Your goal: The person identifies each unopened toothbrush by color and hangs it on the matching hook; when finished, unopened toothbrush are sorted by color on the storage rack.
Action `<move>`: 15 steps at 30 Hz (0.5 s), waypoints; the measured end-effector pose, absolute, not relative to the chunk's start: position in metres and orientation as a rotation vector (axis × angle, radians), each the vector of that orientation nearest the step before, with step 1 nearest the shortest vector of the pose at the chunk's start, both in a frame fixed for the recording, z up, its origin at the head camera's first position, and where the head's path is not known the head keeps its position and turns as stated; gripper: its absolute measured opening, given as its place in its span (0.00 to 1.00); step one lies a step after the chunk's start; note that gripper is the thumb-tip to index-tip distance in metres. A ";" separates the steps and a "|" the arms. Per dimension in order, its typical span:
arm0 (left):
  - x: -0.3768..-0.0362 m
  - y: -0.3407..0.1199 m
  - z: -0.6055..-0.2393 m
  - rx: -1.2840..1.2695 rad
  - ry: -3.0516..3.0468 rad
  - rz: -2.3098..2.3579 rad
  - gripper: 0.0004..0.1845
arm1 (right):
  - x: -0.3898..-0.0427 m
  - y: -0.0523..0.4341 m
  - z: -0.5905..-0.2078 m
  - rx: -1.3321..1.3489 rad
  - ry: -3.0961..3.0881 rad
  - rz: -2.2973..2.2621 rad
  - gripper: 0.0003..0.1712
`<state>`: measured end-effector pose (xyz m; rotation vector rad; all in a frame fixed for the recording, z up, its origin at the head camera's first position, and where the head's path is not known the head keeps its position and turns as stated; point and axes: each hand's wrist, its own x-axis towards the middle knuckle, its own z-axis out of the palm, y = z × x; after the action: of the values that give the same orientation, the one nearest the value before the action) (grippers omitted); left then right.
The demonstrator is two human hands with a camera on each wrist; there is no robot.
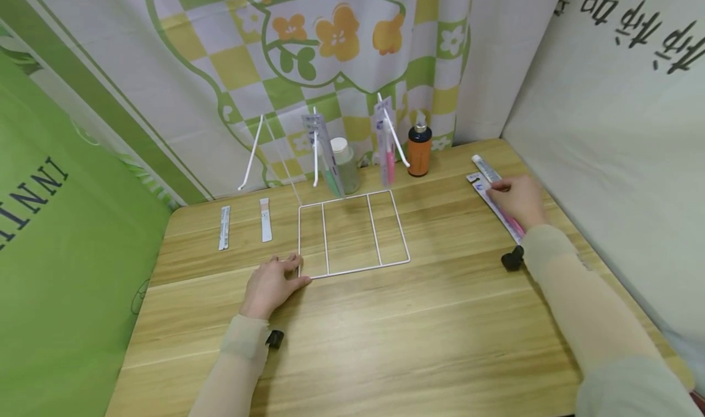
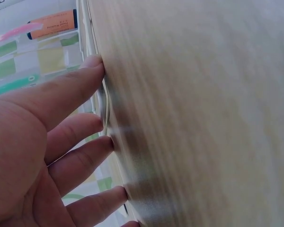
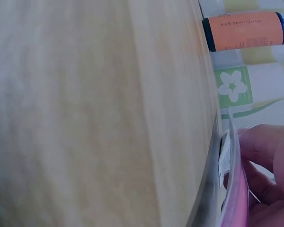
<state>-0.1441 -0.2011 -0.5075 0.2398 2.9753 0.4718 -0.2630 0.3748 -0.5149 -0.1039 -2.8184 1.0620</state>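
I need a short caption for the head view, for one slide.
Left hand rests on the white wire rack's corner while the right hand grips a packaged pink toothbrush on the wooden table.

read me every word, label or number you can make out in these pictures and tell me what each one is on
"INNI": end of a longer word, cut off by the frame edge, on the green banner.
Black Chinese characters, upside down, on the white board: not legible.
Small print on the orange bottle: reads roughly "300 ml", the rest blurred.
Print on the pink toothbrush pack under the right hand: too small.
Packs hanging on the wire rack by the left hand: unreadable.
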 end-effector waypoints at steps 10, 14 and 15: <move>-0.145 -0.201 -0.507 0.242 2.982 0.473 0.35 | -0.255 0.361 -0.503 -0.175 -2.742 1.081 0.20; -0.144 -0.201 -0.507 0.241 2.983 0.474 0.35 | -0.253 0.357 -0.499 -0.165 -2.715 1.062 0.20; -0.144 -0.201 -0.507 0.241 2.983 0.475 0.35 | -0.253 0.356 -0.497 -0.160 -2.702 1.057 0.19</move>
<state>-0.1443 -0.2009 -0.5072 0.2407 2.9826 0.4749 -0.2526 0.3558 -0.4971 -0.1596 -2.7022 1.0566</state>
